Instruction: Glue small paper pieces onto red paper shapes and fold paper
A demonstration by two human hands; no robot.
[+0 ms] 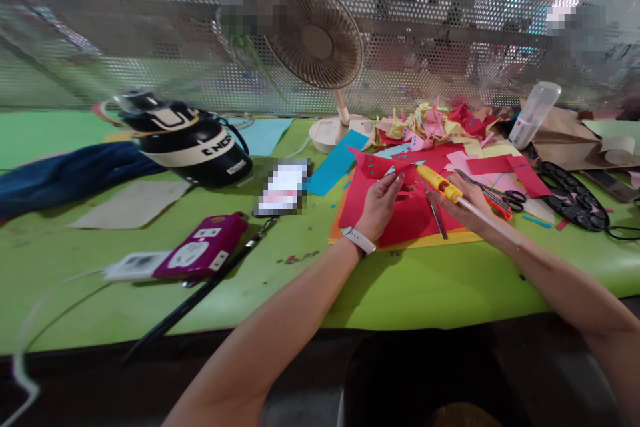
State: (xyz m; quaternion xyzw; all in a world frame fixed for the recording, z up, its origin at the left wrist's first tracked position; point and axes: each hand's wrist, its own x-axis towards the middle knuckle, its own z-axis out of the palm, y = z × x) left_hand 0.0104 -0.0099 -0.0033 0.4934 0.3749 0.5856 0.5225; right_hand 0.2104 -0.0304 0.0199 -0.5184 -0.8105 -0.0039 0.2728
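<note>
My left hand (pixel 383 203), with a white band on its wrist, pinches a folded red paper piece (pixel 373 164) marked with small blue dots. A yellow glue gun (pixel 439 183) is gripped in my right hand (pixel 464 199); its nozzle points at the paper near my left fingertips, and I cannot tell whether they touch. From its back sticks a long whitish glue stick (pixel 493 221). Both hands are over a stack of red sheets (pixel 357 203) with orange-yellow sheets beneath. On the stack, by my right hand, lies a thin metal tool (pixel 437 217). Scissors (pixel 513 200) rest just right of that hand.
Behind the hands is a pile of folded paper pieces (pixel 435 123), near a fan (pixel 320 43). A clear bottle (pixel 535 113) and a black palette-like tray (pixel 575 197) are at right. Leftward are a phone (pixel 283 187), a purple power strip (pixel 200 247) and a black jug (pixel 200 153).
</note>
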